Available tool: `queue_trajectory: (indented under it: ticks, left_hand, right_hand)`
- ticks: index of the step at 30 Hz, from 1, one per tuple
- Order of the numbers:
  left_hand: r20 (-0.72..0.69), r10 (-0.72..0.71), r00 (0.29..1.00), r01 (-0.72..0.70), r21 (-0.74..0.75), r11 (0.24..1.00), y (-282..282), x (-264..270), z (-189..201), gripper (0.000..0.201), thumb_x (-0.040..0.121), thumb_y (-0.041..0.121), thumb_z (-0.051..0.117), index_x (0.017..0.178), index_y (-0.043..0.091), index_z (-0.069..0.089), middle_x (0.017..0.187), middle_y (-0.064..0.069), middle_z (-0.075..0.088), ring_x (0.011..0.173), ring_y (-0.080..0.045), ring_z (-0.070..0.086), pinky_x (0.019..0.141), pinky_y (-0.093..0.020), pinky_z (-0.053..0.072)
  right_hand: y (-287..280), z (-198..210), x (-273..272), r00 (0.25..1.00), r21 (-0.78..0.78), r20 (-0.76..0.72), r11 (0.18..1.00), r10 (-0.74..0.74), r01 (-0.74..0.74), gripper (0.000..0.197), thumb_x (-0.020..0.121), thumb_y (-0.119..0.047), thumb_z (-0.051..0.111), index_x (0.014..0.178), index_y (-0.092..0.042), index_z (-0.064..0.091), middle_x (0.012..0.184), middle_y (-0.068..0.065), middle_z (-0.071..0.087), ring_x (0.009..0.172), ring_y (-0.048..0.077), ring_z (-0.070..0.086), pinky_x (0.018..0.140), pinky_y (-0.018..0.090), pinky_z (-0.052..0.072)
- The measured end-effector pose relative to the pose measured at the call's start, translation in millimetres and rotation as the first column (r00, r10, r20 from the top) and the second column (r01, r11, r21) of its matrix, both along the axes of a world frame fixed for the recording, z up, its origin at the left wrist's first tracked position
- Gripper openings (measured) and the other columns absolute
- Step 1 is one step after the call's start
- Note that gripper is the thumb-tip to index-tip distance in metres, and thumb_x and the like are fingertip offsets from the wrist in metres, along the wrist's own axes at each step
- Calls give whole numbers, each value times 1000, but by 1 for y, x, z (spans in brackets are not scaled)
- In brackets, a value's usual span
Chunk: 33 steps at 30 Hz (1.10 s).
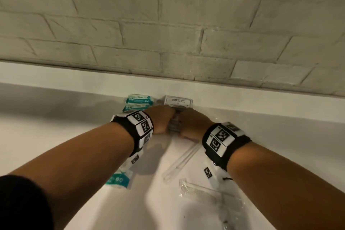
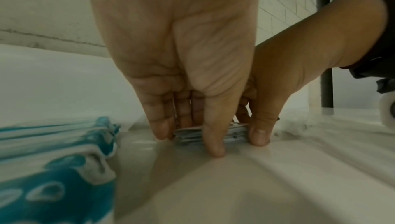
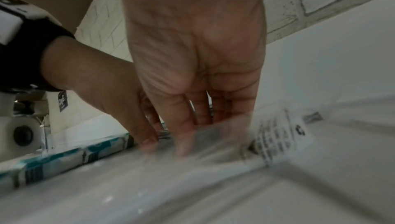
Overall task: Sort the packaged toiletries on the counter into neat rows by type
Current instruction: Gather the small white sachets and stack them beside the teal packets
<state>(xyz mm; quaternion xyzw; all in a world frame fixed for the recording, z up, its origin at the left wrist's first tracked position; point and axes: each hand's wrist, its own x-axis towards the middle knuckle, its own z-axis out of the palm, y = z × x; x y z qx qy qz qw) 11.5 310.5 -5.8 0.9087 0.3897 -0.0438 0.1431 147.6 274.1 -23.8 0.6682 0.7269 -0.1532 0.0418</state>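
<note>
A small stack of grey sachets (image 1: 174, 127) stands on the white counter (image 1: 56, 121) near the wall. My left hand (image 1: 162, 123) and right hand (image 1: 194, 125) close on it from either side. In the left wrist view my left hand (image 2: 188, 136) has its fingers behind the stack (image 2: 236, 134) and its thumb in front, tips on the counter. The right hand's thumb (image 2: 259, 134) presses the stack's right end. Just behind lies a white shampoo sachet (image 1: 178, 101). Teal packets (image 1: 139, 101) lie to its left.
Another teal packet (image 1: 119, 179) lies under my left forearm. A clear-wrapped long item (image 1: 180, 162) and a clear-bagged comb (image 1: 201, 190) lie near my right wrist. A white brick wall (image 1: 168, 33) runs along the counter's back edge.
</note>
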Motion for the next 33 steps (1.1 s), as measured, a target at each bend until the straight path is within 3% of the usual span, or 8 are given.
queue_trajectory:
  ticks: [3,7,10,14,19,25,29,33]
  left_hand:
    - [-9,1,1000,-1,-34,999,0,2,2,18,86,21,63,99,9,66,100,-9,68,93,-25,66,78,-25,47]
    - [-30,17,999,-19,-73,997,3,2,3,13,77,18,69,87,9,68,89,-9,69,83,-25,67,74,-30,52]
    - [-56,12,998,-15,-58,998,6,2,4,16,75,18,70,87,8,71,87,-11,70,82,-27,68,76,-34,55]
    - [-66,5,998,-9,-54,998,6,3,5,21,77,19,69,94,6,71,93,-12,70,86,-27,67,74,-27,51]
    - [-77,23,997,-28,-75,997,6,1,7,23,77,15,68,98,6,70,97,-13,70,91,-28,67,81,-32,54]
    - [-95,32,995,-36,-38,999,6,-1,7,28,75,20,71,99,7,69,98,-11,69,92,-27,66,78,-26,51]
    - [-94,75,993,-65,104,992,-2,-10,14,53,69,38,77,111,8,62,110,-12,60,102,-31,61,85,-37,52]
    - [17,181,983,-181,181,967,-22,-18,33,47,81,41,67,117,12,54,118,-12,49,109,-33,52,89,-40,45]
  right_hand:
    - [5,2,1,999,-7,15,999,36,-35,31,78,-21,69,103,-3,67,104,13,64,93,30,65,75,30,51]
    - [8,2,1,997,-18,38,998,64,-63,25,83,-17,60,103,-3,67,106,15,66,98,31,65,77,29,49]
    - [10,4,0,996,-9,42,997,79,-79,26,81,-20,65,101,-5,69,103,14,67,94,29,65,73,28,48]
    - [12,5,1,993,14,69,995,98,-99,24,84,-16,60,103,-3,68,105,14,67,100,29,63,80,30,49]
    - [11,10,-3,989,-2,91,994,113,-113,25,87,-16,59,105,-2,68,105,13,68,102,28,62,81,30,48]
    - [8,12,-4,991,-10,76,994,111,-111,25,84,-18,63,105,-6,68,104,11,69,100,28,64,79,29,49]
    - [-9,19,10,996,48,-90,998,-29,33,53,68,-31,77,117,-20,59,110,4,64,99,24,64,85,34,54]
    - [-51,48,55,982,45,-140,990,-126,134,45,83,-35,66,124,-21,54,123,2,53,113,22,52,90,30,43]
